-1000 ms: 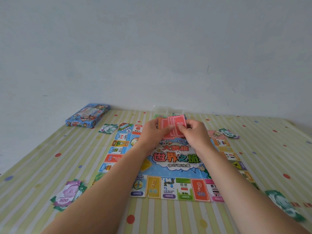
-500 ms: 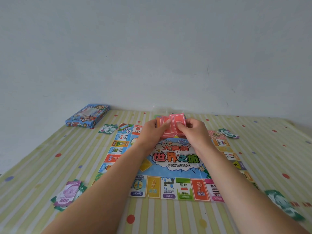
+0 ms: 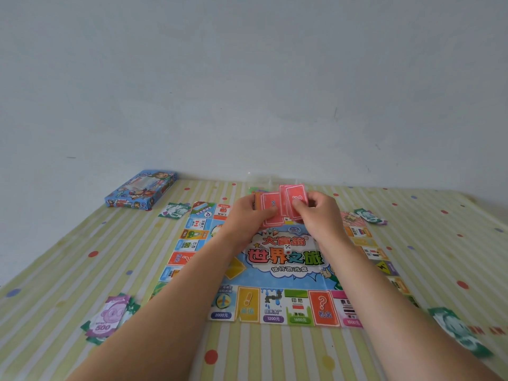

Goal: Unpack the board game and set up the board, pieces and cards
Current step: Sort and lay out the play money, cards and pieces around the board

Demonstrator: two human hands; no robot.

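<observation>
The colourful game board (image 3: pixel 283 270) lies unfolded flat on the striped cloth in front of me. Above its far half I hold a fanned stack of red cards (image 3: pixel 277 206) between both hands. My left hand (image 3: pixel 248 215) grips the stack from the left, thumb across the card faces. My right hand (image 3: pixel 319 215) pinches the rightmost cards with thumb and fingers. The cards' lower edges are hidden behind my fingers.
The blue game box (image 3: pixel 141 191) lies at the far left by the wall. Paper money piles sit around the board: purple and green at near left (image 3: pixel 108 318), green at near right (image 3: pixel 457 329), far left (image 3: pixel 174 210) and far right (image 3: pixel 369 215).
Both hands have lifted the cards slightly and the fan has spread a little wider, with my right hand drawing cards to the right. Nothing else on the cloth moved.
</observation>
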